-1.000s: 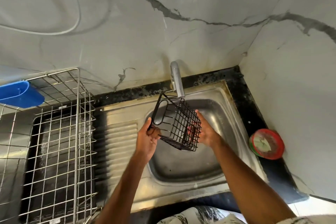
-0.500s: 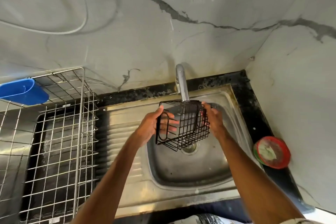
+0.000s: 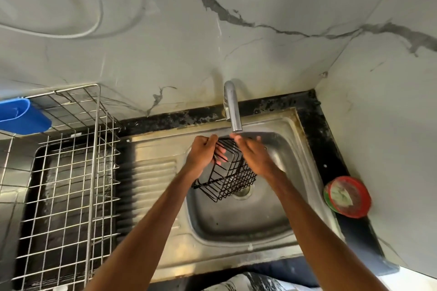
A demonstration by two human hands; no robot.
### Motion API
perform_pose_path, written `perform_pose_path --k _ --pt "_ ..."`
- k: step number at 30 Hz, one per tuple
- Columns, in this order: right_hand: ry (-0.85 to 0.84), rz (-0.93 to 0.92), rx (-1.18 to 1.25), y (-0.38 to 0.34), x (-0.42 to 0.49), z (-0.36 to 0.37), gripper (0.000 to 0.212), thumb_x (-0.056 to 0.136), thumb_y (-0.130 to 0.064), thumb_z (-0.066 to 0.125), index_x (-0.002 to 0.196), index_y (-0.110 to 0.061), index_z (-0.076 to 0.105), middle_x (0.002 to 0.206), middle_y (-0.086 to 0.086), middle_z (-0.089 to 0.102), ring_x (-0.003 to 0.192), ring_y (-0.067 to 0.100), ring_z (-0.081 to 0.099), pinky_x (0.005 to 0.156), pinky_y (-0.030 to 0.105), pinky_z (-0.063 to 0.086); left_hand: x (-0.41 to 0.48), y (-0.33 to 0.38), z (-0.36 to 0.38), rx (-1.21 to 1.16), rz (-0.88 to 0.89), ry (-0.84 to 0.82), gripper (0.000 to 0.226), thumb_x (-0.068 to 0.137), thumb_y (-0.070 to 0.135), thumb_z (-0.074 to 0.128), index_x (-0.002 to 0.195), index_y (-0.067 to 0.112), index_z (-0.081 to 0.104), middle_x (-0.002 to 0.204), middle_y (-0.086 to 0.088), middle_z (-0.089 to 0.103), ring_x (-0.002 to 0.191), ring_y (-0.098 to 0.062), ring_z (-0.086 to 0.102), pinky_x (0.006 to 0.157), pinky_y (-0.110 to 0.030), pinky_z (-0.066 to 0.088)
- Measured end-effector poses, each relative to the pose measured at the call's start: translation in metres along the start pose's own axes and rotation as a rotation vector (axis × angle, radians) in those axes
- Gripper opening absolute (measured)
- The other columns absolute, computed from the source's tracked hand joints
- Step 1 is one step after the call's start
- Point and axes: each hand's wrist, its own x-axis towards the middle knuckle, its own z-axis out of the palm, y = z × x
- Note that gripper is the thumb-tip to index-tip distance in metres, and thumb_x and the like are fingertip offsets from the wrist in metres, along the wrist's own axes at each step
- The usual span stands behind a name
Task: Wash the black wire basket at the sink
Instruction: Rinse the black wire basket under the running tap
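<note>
Two arms in view, both bare from the frame edge to the fingertips. Left forearm [image 3: 142, 227] runs in from 7 o'clock, right forearm [image 3: 319, 224] from 5 o'clock. Both are long and slim, tapering to the wrist. Left hand [image 3: 201, 156] and right hand [image 3: 254, 158] are bare; right fingertips are smeared by blur. At 6 o'clock, on the bottom edge: a strip of white fabric with black print [image 3: 246, 282], a worn garment, cut unclear.
</note>
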Motion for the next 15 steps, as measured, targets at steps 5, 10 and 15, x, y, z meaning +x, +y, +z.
perform_pose_path --k 5,10,15 --pt "-0.216 -0.126 -0.154 -0.021 -0.004 0.012 0.057 0.109 -0.055 0.017 0.160 -0.032 0.024 0.166 -0.012 0.024 0.153 0.001 0.015 0.127 0.046 0.014 0.015 0.005 -0.014 0.012 -0.021 0.036 0.046 0.109 0.017 0.048 0.074 -0.004 0.070 0.055 -0.008 0.068 0.039 -0.017 0.061 0.038 -0.026 0.051" --pt "-0.146 -0.266 -0.305 -0.006 -0.034 0.010 0.060 0.107 -0.057 0.022 0.162 -0.034 0.014 0.168 -0.009 0.020 0.155 0.006 0.014 0.126 0.046 0.022 0.022 0.010 -0.010 0.089 0.015 0.030 0.047 0.105 0.015 0.050 0.063 0.003 0.069 0.051 -0.004 0.066 0.037 -0.017 0.056 0.037 -0.025 0.048" --pt "-0.105 -0.093 0.076 0.016 -0.013 0.000 0.063 0.102 -0.068 0.026 0.158 -0.039 0.027 0.166 -0.011 0.026 0.153 0.003 0.020 0.126 0.049 0.021 0.026 0.014 0.005 0.123 0.013 0.003 0.043 0.107 0.019 0.051 0.075 -0.001 0.070 0.057 -0.006 0.069 0.041 -0.016 0.062 0.040 -0.025 0.052"
